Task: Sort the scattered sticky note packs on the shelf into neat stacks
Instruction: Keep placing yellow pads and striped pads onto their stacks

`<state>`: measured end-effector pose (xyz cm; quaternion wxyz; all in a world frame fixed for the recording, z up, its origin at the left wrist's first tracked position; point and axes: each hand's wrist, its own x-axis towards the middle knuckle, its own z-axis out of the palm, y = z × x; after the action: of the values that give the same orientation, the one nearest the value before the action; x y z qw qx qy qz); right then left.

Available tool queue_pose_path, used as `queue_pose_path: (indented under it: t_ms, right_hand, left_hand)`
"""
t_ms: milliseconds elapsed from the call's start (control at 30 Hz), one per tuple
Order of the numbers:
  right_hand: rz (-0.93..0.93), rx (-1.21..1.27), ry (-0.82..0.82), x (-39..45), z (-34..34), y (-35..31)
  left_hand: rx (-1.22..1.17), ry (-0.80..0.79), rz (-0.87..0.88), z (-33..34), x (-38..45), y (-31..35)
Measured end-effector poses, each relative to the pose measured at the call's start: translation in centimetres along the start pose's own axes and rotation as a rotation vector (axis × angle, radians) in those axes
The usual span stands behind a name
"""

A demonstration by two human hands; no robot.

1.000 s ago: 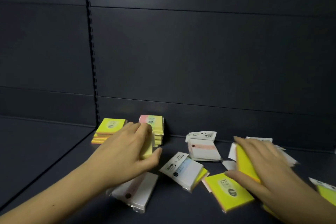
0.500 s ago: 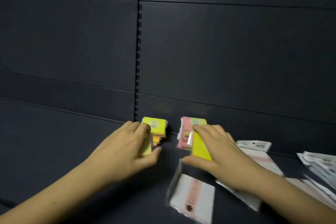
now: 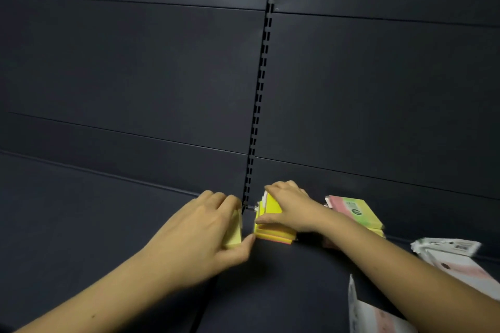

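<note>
**A:** Can any writing be read on the packs?

**B:** Not really. The pink-and-green pack [image 3: 354, 211] on top of the right-hand stack has a round dark logo and a short printed line on its green half, too blurred to read. A white-wrapped pack [image 3: 447, 247] at the right edge shows small dark print, possibly a code block, also unreadable. A second white and pink pack [image 3: 460, 269] just below it has a dark round mark.

**A:** Where are the hands?

**B:** Both are at the back of the dark shelf [image 3: 81, 224], near the slotted upright [image 3: 259, 89] in the back panel. The left hand [image 3: 200, 235] grips a pale yellow pack [image 3: 234, 235] on edge, fingers curled over its top and the thumb underneath. The right hand [image 3: 290, 208] pinches a bright yellow pack [image 3: 270, 204], tilted, with fingers on its far edge and the thumb at the near edge, right on top of the yellow stack [image 3: 273, 235].

**A:** What else is around?

**B:** The yellow stack sits just right of the upright, with a thin pink layer at its base. The pink-and-green stack is beside it, partly hidden behind the right forearm. Another clear-wrapped white pack [image 3: 376, 313] lies at the bottom right, cut off by the frame edge and overlapped by that arm.
</note>
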<state>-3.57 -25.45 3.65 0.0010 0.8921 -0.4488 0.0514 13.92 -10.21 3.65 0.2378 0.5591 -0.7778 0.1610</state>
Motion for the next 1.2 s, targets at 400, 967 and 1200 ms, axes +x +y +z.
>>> queue_pose_path:
  t_ms: [400,967,1200]
  right_hand:
    - [-0.073,0.123,0.032,-0.8,0.6,1.4]
    - [0.133,0.113,0.309,-21.2,-3.4,9.0]
    - [0.271,0.120,0.315,-28.1,-2.5,11.7]
  left_hand:
    - [0.000,-0.004,0.009,0.2,0.8,1.1]
    - [-0.122,-0.067,0.076,4.7,9.6,8.5]
    - [0.004,-0.143,0.206,8.0,15.5,12.5]
